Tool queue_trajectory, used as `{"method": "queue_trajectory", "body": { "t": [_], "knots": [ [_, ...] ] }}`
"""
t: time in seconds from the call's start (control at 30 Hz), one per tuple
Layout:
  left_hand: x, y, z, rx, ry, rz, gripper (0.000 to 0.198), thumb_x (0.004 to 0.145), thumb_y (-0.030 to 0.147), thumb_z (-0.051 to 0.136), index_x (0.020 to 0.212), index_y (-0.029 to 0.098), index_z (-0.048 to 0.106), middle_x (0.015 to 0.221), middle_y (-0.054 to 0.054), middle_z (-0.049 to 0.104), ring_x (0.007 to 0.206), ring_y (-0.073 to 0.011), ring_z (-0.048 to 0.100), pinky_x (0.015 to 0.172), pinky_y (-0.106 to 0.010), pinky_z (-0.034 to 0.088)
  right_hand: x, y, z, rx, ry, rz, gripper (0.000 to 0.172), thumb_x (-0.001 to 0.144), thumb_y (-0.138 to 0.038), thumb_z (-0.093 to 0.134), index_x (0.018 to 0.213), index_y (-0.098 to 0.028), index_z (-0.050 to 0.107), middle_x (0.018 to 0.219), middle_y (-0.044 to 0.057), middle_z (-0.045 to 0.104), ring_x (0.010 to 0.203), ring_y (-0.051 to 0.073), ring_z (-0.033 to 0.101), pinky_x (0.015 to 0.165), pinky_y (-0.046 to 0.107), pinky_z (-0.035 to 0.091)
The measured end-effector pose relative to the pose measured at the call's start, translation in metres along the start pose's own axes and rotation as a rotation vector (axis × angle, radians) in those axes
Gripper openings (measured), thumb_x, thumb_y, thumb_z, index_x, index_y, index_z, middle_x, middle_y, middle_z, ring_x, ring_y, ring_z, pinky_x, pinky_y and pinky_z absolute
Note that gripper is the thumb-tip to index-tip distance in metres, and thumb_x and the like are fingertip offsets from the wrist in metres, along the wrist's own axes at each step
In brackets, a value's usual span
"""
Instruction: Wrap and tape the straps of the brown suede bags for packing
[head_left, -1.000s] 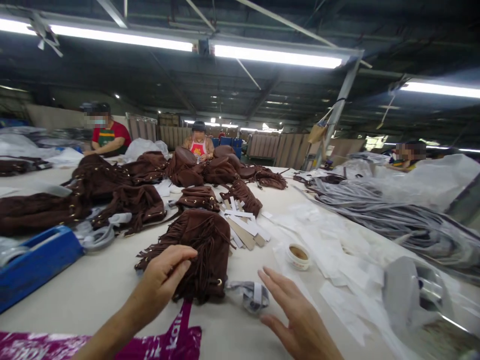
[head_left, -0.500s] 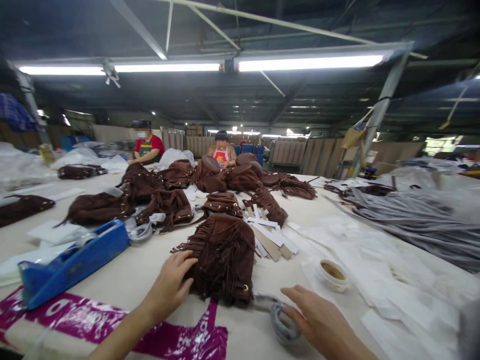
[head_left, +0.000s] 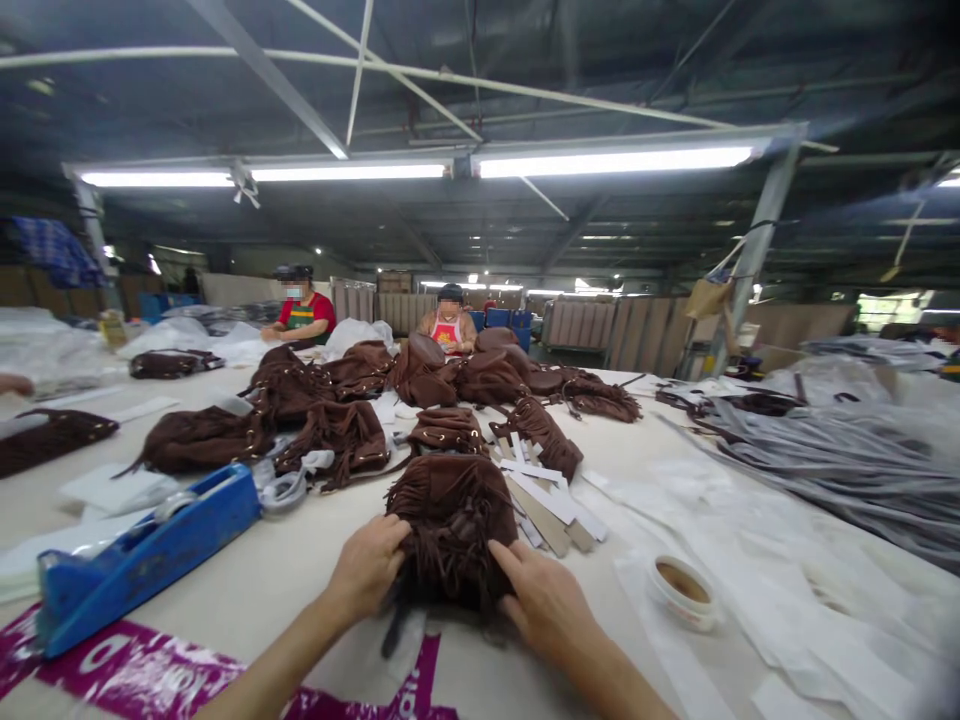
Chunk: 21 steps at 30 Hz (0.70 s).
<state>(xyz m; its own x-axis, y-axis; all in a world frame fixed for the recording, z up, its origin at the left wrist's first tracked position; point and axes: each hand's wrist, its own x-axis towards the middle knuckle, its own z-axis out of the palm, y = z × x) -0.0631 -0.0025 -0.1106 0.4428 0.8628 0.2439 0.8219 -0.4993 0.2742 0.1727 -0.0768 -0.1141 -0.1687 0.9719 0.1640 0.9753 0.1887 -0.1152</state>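
Note:
A dark brown fringed bag stands on the table right in front of me, its fringe hanging over the side that faces me. At its left edge, my left hand is closed with the fingers gripping the bag. My right hand pinches its right edge between thumb and fingers. A dark strap end hangs below the bag near my left hand. The bag's underside and the tips of my fingers are partly hidden.
A blue tape dispenser stands at left above purple printed plastic. White and grey strips lie behind the bag. A tape roll sits at right, near grey straps. More brown bags are piled farther back; two people work beyond.
My right hand has moved left from beside the wrapped grey strap and now grips the bag. My left hand has closed on its other side. The wrapped strap is no longer visible there.

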Motion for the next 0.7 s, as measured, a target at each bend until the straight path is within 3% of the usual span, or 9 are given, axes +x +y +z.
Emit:
{"method": "queue_trajectory", "body": {
  "t": [0.13,0.27,0.37,0.43,0.5,0.53,0.6,0.63,0.7],
  "knots": [
    [0.014,-0.015,-0.015,-0.128,-0.056,-0.009,0.017,0.086,0.021,0.042,0.083,0.02,0.059,0.093,-0.004,0.064,0.093,-0.0209,0.056,0.084,-0.031,0.043,0.027,0.001,-0.011,0.127,-0.044,-0.038,0.058,0.08,-0.02,0.055,0.137,-0.017,0.047,0.12,0.015,0.063,0.108,0.029,0.06,0.088,0.036,0.044],
    [0.017,-0.031,-0.03,-0.231,-0.259,0.036,0.019,0.071,0.027,0.064,0.089,0.02,0.064,0.084,0.002,0.064,0.08,-0.0189,0.059,0.066,-0.024,0.045,0.05,-0.006,-0.016,0.343,-0.127,-0.054,0.096,0.074,-0.04,0.066,0.15,-0.007,0.017,0.131,0.022,0.057,0.116,0.031,0.057,0.093,0.038,0.044],
    [0.01,-0.033,-0.038,-0.241,-0.344,0.055,0.039,0.061,0.029,0.074,0.098,0.021,0.065,0.084,0.002,0.063,0.077,-0.0202,0.058,0.063,-0.025,0.045,0.061,-0.017,-0.012,0.534,-0.119,0.069,0.103,0.066,-0.027,0.071,0.149,-0.001,0.015,0.132,0.03,0.053,0.121,0.037,0.052,0.099,0.047,0.038],
    [0.005,-0.027,-0.038,-0.218,-0.295,0.097,0.06,0.057,0.027,0.076,0.115,0.021,0.059,0.1,-0.003,0.061,0.091,-0.0236,0.056,0.077,-0.031,0.047,0.069,-0.023,-0.008,0.571,-0.106,0.136,0.098,0.054,-0.01,0.071,0.143,0.0,0.031,0.125,0.032,0.058,0.117,0.041,0.054,0.097,0.053,0.037],
    [0.003,-0.016,-0.033,-0.239,-0.238,0.181,0.076,0.052,0.019,0.079,0.124,0.023,0.054,0.114,-0.006,0.056,0.104,-0.0272,0.051,0.091,-0.037,0.043,0.08,-0.026,-0.006,0.63,-0.145,0.16,0.091,0.041,0.003,0.068,0.13,-0.006,0.05,0.106,0.025,0.069,0.101,0.038,0.063,0.087,0.049,0.045],
    [0.004,-0.011,-0.028,-0.276,-0.231,0.219,0.073,0.049,0.014,0.079,0.118,0.025,0.057,0.113,-0.006,0.056,0.104,-0.0278,0.05,0.094,-0.038,0.041,0.087,-0.025,-0.007,0.678,-0.17,0.174,0.086,0.038,0.007,0.066,0.121,-0.01,0.057,0.092,0.018,0.074,0.088,0.034,0.067,0.078,0.044,0.05],
    [0.013,-0.002,-0.016,-0.383,-0.25,0.234,0.046,0.047,0.01,0.078,0.089,0.024,0.066,0.091,-0.001,0.061,0.09,-0.0253,0.055,0.089,-0.036,0.045,0.103,-0.021,-0.014,0.803,-0.196,0.208,0.067,0.039,0.004,0.067,0.103,-0.016,0.062,0.068,0.004,0.072,0.062,0.023,0.066,0.057,0.032,0.051],
    [0.021,0.0,-0.01,-0.44,-0.247,0.197,0.03,0.051,0.011,0.077,0.075,0.022,0.063,0.077,0.001,0.059,0.081,-0.0227,0.056,0.083,-0.034,0.047,0.11,-0.018,-0.02,0.876,-0.185,0.221,0.053,0.046,-0.002,0.07,0.096,-0.017,0.062,0.064,0.002,0.07,0.056,0.019,0.064,0.051,0.027,0.049],
    [0.04,-0.003,-0.002,-0.523,-0.158,0.076,0.015,0.065,0.021,0.072,0.067,0.02,0.057,0.064,0.003,0.052,0.067,-0.0181,0.055,0.072,-0.031,0.05,0.119,-0.012,-0.031,1.023,-0.101,0.237,0.026,0.064,-0.016,0.067,0.089,-0.018,0.058,0.072,0.004,0.07,0.057,0.013,0.063,0.049,0.021,0.047]
  ]
}}
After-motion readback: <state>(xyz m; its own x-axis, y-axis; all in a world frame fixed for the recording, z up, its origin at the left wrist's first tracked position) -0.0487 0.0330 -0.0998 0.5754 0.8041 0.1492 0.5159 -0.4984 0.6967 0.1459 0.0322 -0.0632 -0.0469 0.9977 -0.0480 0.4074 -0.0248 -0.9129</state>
